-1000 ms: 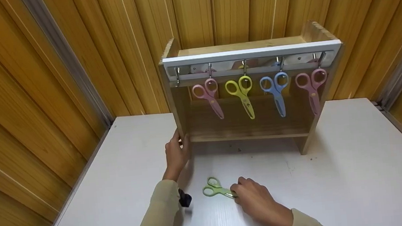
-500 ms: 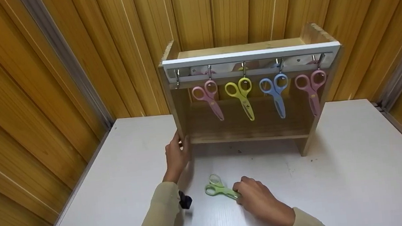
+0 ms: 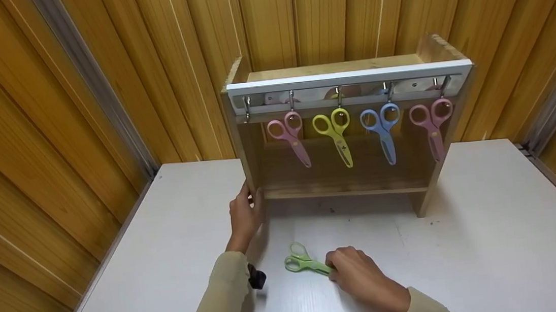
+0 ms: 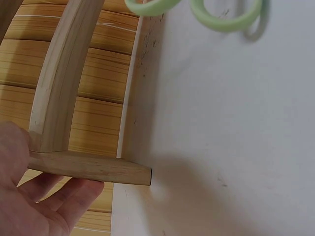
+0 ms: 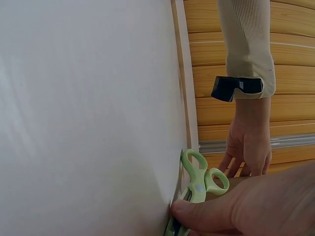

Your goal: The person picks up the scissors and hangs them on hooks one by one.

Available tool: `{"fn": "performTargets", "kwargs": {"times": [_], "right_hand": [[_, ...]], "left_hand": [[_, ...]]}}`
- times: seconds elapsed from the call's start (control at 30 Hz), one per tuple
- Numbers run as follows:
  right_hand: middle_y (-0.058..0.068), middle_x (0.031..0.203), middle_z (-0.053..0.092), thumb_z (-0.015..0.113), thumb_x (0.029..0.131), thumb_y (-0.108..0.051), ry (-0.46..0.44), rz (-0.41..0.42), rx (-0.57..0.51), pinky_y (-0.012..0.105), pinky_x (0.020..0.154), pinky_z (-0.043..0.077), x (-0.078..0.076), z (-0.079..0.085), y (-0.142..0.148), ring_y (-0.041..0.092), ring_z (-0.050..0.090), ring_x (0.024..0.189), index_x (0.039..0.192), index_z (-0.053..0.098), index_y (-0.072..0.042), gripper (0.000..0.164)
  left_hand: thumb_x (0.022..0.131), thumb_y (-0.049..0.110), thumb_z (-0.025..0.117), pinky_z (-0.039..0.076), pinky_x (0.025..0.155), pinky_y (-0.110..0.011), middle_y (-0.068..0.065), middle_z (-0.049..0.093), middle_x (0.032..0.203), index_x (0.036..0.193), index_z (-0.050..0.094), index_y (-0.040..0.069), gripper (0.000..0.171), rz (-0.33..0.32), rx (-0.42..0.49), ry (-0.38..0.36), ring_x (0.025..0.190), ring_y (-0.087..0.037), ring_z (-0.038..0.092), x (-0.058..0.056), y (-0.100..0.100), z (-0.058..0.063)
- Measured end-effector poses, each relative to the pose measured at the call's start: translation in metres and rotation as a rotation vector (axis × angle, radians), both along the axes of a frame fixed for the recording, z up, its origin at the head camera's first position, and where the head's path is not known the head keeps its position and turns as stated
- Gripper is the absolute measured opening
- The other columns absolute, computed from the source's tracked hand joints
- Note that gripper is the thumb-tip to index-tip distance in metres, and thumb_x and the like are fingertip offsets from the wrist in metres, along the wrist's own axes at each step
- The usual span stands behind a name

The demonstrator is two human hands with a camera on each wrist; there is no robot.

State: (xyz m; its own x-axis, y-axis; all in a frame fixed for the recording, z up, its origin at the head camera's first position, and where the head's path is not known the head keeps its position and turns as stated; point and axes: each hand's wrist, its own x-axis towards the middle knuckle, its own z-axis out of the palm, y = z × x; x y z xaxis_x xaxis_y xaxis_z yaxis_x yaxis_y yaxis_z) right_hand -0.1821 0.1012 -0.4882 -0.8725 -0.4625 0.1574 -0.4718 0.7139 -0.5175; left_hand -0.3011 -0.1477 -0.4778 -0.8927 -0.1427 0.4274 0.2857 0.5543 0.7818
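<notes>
Green scissors point(image 3: 299, 261) are pinched by their blade end in my right hand point(image 3: 364, 280), low over the white table with the handle loops pointing left. In the right wrist view, the thumb presses along the blades of the scissors point(image 5: 198, 184); the blade tips are partly hidden. My left hand point(image 3: 244, 215) grips the left side panel of a wooden rack point(image 3: 345, 193). Thumb and fingers lie on opposite sides of that panel point(image 4: 93, 166) in the left wrist view. Pink scissors point(image 3: 290, 137), yellow scissors point(image 3: 335, 135), blue scissors point(image 3: 382, 130) and mauve scissors point(image 3: 430, 126) hang from the rack's hooks.
A metal hook strip point(image 3: 351, 100) runs across the rack's front; its leftmost hook point(image 3: 247, 110) holds nothing. Wood-panelled walls point(image 3: 315, 15) stand behind and beside the white table point(image 3: 509, 225). A black wrist device point(image 3: 256, 277) sits at the left cuff.
My right hand and the green scissors have shifted slightly right, and the scissors have turned a little in the grip. The left hand stays on the rack's side panel.
</notes>
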Motion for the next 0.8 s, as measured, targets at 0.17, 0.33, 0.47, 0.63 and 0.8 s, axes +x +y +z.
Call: {"fn": "performTargets", "kwargs": {"times": [0.17, 0.33, 0.47, 0.63, 0.8], "right_hand": [[-0.006, 0.072, 0.062, 0.083, 0.078, 0.004, -0.013, -0.001, 0.001, 0.028, 0.053, 0.047, 0.000, 0.000, 0.000, 0.006, 0.052, 0.066, 0.079, 0.074, -0.008, 0.015], [-0.005, 0.072, 0.063, 0.083, 0.078, 0.003, 0.007, -0.004, 0.014, 0.030, 0.053, 0.048, -0.001, 0.001, -0.001, 0.007, 0.053, 0.067, 0.079, 0.074, -0.009, 0.015], [-0.005, 0.072, 0.061, 0.079, 0.080, 0.005, 0.043, -0.020, 0.032, 0.030, 0.053, 0.047, -0.004, 0.007, 0.000, 0.007, 0.052, 0.066, 0.079, 0.074, -0.009, 0.015], [-0.005, 0.071, 0.059, 0.076, 0.082, 0.005, 0.102, -0.057, 0.046, 0.030, 0.053, 0.046, -0.009, 0.023, 0.003, 0.008, 0.050, 0.064, 0.079, 0.073, -0.010, 0.016], [-0.006, 0.073, 0.061, 0.082, 0.082, 0.002, 0.176, -0.101, 0.054, 0.032, 0.056, 0.049, -0.013, 0.045, 0.006, 0.009, 0.054, 0.066, 0.081, 0.074, -0.012, 0.016]], "left_hand": [[0.107, 0.016, 0.057, 0.061, 0.087, -0.044, -0.018, 0.066, 0.134, 0.148, 0.052, 0.003, 0.043, -0.002, 0.001, -0.007, 0.107, -0.033, 0.072, 0.000, 0.000, 0.001], [0.107, 0.015, 0.057, 0.061, 0.086, -0.044, -0.019, 0.067, 0.133, 0.148, 0.052, 0.002, 0.043, 0.002, -0.004, 0.003, 0.107, -0.032, 0.072, 0.001, 0.000, 0.001], [0.107, 0.017, 0.057, 0.061, 0.088, -0.044, -0.018, 0.066, 0.134, 0.149, 0.051, 0.004, 0.045, 0.001, 0.000, -0.013, 0.107, -0.032, 0.072, 0.001, 0.000, 0.002], [0.106, 0.016, 0.058, 0.060, 0.089, -0.045, -0.018, 0.067, 0.133, 0.149, 0.052, 0.004, 0.045, 0.013, -0.017, -0.022, 0.107, -0.033, 0.072, 0.002, 0.000, 0.003], [0.106, 0.016, 0.058, 0.060, 0.090, -0.045, -0.017, 0.067, 0.134, 0.149, 0.052, 0.005, 0.045, 0.022, -0.016, -0.044, 0.107, -0.031, 0.072, 0.001, 0.001, 0.003]]}}
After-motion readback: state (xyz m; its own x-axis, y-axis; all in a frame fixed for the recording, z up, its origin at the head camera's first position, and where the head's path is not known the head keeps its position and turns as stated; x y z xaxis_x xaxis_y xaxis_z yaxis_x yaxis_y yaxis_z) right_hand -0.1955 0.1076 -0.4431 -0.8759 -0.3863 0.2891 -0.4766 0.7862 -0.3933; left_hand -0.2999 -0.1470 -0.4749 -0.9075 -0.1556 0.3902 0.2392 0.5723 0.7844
